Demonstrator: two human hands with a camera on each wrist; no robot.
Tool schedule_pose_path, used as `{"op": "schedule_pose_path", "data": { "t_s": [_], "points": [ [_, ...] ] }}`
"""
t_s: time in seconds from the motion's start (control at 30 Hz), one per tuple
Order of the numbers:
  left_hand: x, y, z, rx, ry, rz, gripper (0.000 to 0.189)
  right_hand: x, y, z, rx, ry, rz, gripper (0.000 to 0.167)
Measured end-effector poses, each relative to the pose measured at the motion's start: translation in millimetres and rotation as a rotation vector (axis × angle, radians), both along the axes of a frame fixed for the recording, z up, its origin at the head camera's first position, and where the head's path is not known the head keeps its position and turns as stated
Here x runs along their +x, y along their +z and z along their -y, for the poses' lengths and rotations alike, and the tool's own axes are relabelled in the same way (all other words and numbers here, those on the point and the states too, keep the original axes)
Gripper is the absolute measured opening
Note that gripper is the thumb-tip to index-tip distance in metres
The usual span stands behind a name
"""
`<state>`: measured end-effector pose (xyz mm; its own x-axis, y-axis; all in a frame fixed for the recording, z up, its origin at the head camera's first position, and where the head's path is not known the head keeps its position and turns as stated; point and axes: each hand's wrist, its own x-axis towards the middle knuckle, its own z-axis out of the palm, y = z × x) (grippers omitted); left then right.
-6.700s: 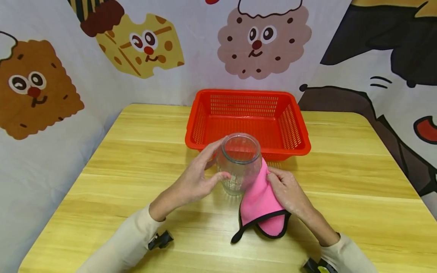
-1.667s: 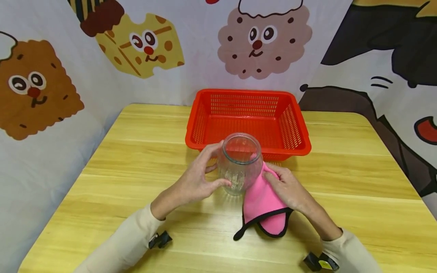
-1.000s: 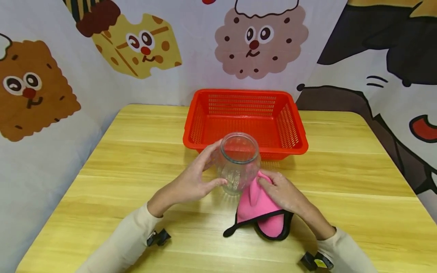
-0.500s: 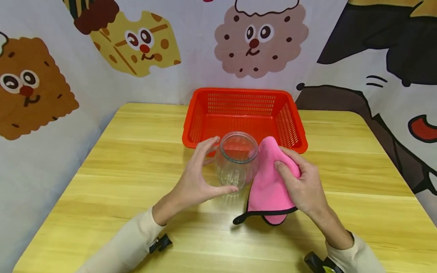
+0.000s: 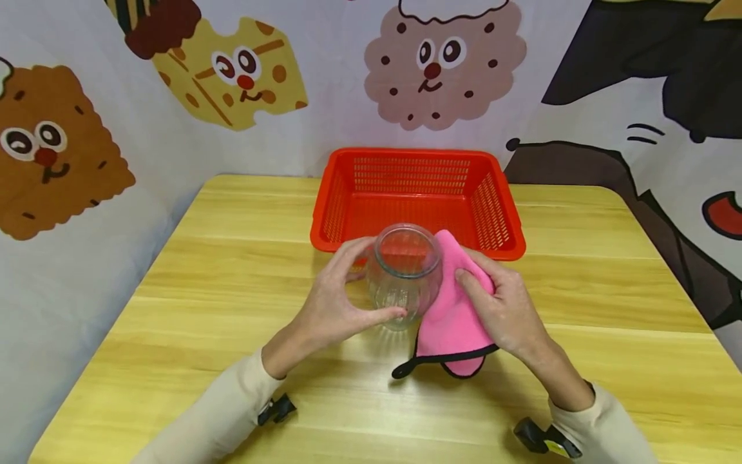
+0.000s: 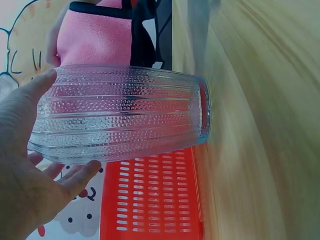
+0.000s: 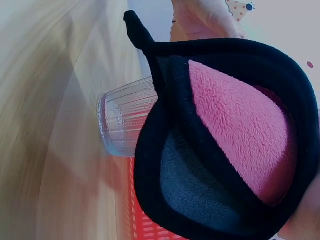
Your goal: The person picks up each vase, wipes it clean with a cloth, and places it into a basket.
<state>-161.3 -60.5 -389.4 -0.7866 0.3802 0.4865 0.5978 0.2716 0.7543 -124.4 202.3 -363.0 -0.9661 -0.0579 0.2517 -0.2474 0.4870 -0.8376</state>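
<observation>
A clear ribbed glass jar (image 5: pixel 406 283) stands upright in the middle of the table, its mouth facing up. My left hand (image 5: pixel 333 303) holds it from the left, thumb on the near side and fingers on the far side. In the left wrist view the fingers and thumb curve round the jar's upper part. My right hand (image 5: pixel 510 309) pinches a folded pink cloth (image 5: pixel 455 316) with black edging and a black loop. The cloth lies against the jar's right side, from the rim downward. Seen from the right wrist, its grey inner layer (image 7: pixel 195 185) shows and most of my right hand is hidden.
Right behind the jar sits a red plastic basket (image 5: pixel 417 206) with slotted walls. The light wooden table (image 5: pixel 232 258) reaches back to a cartoon-printed cloth backdrop (image 5: pixel 342 77).
My right hand has risen with the cloth, bringing its top from low on the jar to rim height. The left fingers spread slightly half a second ago and now lie nearer the jar.
</observation>
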Motion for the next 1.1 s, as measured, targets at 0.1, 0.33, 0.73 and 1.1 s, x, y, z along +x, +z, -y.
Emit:
{"op": "schedule_pose_path", "data": {
  "t_s": [0.1,0.33,0.73,1.1],
  "points": [
    [-0.3,0.3,0.6,0.0,-0.011,0.01,0.097,0.0,-1.1,1,0.005,-0.01,0.007,0.037],
    [-1.0,-0.6,2.3,0.012,-0.044,0.034,0.097,-1.8,-4.1,0,0.02,-0.004,0.015,0.036],
    [-1.7,-1.1,5.4,0.024,-0.086,0.085,0.096,-8.5,-13.2,-5,0.044,0.051,0.145,0.028],
    [-0.4,-1.2,7.2,0.014,-0.111,0.156,0.097,-13.4,-32.0,-7,-0.01,0.102,0.265,0.038]
  ]
}}
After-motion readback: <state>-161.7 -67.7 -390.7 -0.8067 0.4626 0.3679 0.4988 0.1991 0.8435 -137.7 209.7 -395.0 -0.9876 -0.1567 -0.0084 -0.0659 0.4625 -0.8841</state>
